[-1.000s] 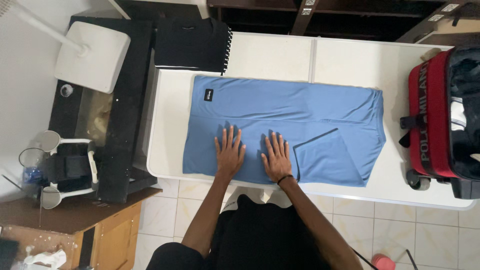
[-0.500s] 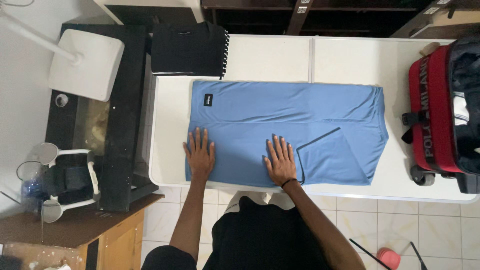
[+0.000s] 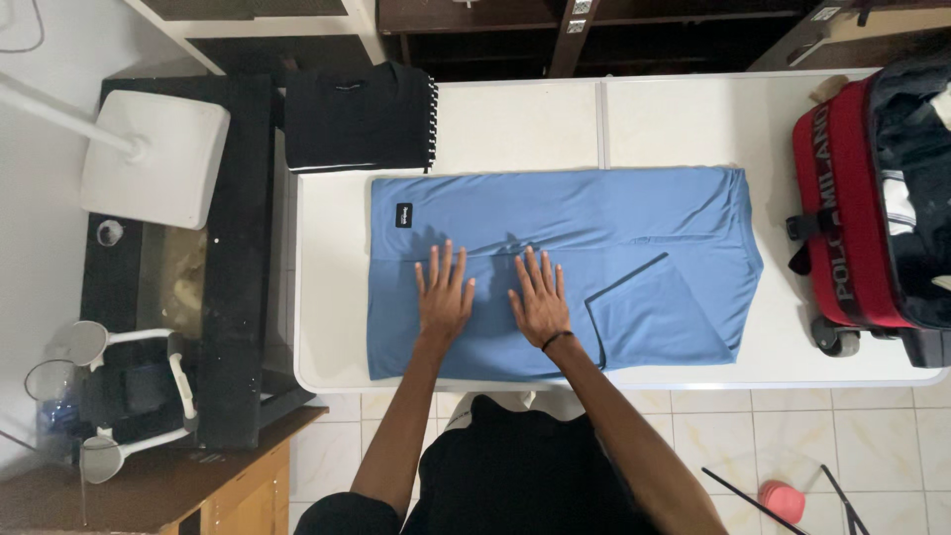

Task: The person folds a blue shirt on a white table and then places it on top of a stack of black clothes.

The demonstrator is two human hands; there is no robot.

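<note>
Blue cloth, a folded shirt (image 3: 565,267), lies spread flat along the white table (image 3: 684,129), reaching from near the table's left end to just short of the suitcase on the right. One sleeve is folded in over the lower right part, its dark-edged hem showing as a slanted line. A small dark label sits near the shirt's upper left corner.

Both hands press flat on the shirt, palms down, fingers straight and slightly spread, gripping nothing. The left hand (image 3: 442,295) and the right hand (image 3: 540,299) lie side by side near the middle of the shirt's near half, close but apart. A dark band circles the right wrist.

A folded black garment (image 3: 357,117) with a white-dashed edge rests at the table's far left corner, just beyond the shirt. A red suitcase (image 3: 872,198) lies open at the right end, hanging over the edge.

The table top has a seam down its middle. Beside it on the left stands a black stand (image 3: 248,248) and a white lamp (image 3: 154,159). The floor is pale tile (image 3: 842,436); a wooden cabinet (image 3: 178,485) stands at the lower left.
</note>
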